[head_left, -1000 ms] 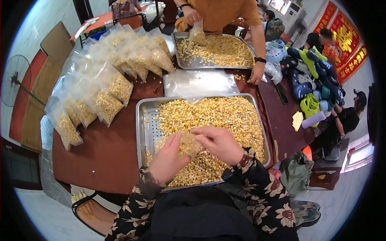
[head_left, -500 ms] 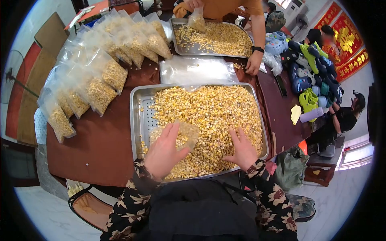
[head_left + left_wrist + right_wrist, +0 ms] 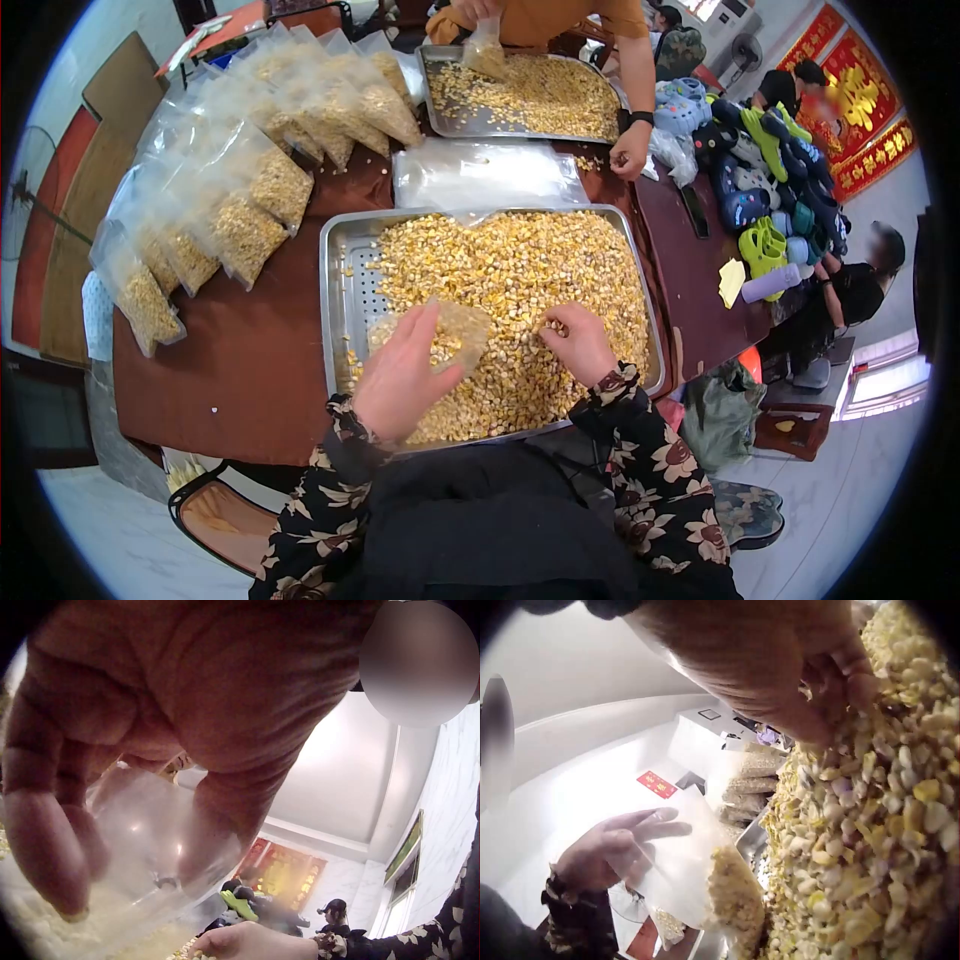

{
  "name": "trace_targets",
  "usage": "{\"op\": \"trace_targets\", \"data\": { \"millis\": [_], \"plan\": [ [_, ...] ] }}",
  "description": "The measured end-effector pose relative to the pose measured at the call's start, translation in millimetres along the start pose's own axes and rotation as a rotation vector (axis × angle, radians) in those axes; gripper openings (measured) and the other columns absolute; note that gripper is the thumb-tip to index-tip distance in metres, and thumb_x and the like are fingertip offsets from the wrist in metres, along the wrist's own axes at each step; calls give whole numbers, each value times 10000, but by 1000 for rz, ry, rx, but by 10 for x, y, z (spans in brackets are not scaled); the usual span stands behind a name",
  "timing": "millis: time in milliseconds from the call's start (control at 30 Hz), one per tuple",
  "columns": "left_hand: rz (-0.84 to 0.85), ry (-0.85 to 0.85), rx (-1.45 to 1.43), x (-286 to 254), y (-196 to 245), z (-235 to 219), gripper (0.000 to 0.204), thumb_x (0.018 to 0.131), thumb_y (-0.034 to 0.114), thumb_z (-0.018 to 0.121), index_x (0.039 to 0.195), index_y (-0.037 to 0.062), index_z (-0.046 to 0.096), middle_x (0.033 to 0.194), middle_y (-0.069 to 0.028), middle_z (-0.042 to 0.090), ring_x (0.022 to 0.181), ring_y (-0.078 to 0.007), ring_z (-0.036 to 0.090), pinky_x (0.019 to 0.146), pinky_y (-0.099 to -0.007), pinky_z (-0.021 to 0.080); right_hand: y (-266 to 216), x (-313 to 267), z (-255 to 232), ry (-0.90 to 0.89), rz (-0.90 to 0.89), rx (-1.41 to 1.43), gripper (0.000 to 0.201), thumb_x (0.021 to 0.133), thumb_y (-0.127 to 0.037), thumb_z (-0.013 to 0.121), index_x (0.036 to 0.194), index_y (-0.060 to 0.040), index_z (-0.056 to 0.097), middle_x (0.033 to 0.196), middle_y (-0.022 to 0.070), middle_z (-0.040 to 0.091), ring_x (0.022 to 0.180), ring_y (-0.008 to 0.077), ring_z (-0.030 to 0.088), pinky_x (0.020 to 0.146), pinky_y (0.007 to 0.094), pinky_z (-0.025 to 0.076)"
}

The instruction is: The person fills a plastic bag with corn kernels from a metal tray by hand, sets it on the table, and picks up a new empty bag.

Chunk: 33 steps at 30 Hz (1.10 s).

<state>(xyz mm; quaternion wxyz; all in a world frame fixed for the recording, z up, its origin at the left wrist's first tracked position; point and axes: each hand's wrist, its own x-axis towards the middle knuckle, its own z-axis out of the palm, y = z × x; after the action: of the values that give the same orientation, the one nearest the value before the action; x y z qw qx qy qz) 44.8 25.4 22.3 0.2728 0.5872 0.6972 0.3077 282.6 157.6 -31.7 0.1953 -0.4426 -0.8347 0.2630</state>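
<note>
Kernels (image 3: 520, 255) are covering most of a metal tray (image 3: 345, 293) near the front edge of the surface (image 3: 220, 380). The left hand (image 3: 398, 378) is holding a clear, partly filled bag (image 3: 466, 332) over the tray's left part, its grip curling around the plastic; the right hand's (image 3: 583, 348) grip is pinching kernels at the heap.

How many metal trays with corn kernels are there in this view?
2. The near tray is closest to the camera; the far tray is beyond the flat clear plastic, in front of the person in orange. Filled bags could hide another.
</note>
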Motion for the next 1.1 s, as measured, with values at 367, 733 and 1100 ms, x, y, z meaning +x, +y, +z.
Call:
{"op": "trace_targets", "data": {
  "millis": [367, 733, 1100],
  "plan": [
    [-17, -7, -45, 7, 9, 11, 656, 777, 240, 692, 1290, -62, 415, 1283, -233, 488, 1193, -379, 470, 993, -397, 400, -1161, 251, -308, -213, -99, 294, 218, 820, -140, 679, 981, 3, 648, 844, 119, 617, 704, 183, 595, 652, 290, 487],
    [-28, -22, -61, -16, 18, -50, 681, 774, 235, 694, 1310, -62, 398, 1316, -248, 459, 1226, -378, 449, 1016, -397, 386, -471, 282, -123, -383, -258, -245, 521, 731, -217, 737, 1217, -125, 576, 1291, 163, 497, 1219, 356, 432, 999, 434, 375],
    [-20, -31, -48, -8, 27, -51, 676, 774, 235, 684, 1306, -69, 397, 1307, -245, 465, 1210, -375, 461, 1008, -393, 393, -115, 111, 26, -290, -389, -472, 396, 735, -92, 666, 1122, -132, 594, 1200, 144, 528, 1084, 317, 518, 882, 420, 440]
  ]
}}
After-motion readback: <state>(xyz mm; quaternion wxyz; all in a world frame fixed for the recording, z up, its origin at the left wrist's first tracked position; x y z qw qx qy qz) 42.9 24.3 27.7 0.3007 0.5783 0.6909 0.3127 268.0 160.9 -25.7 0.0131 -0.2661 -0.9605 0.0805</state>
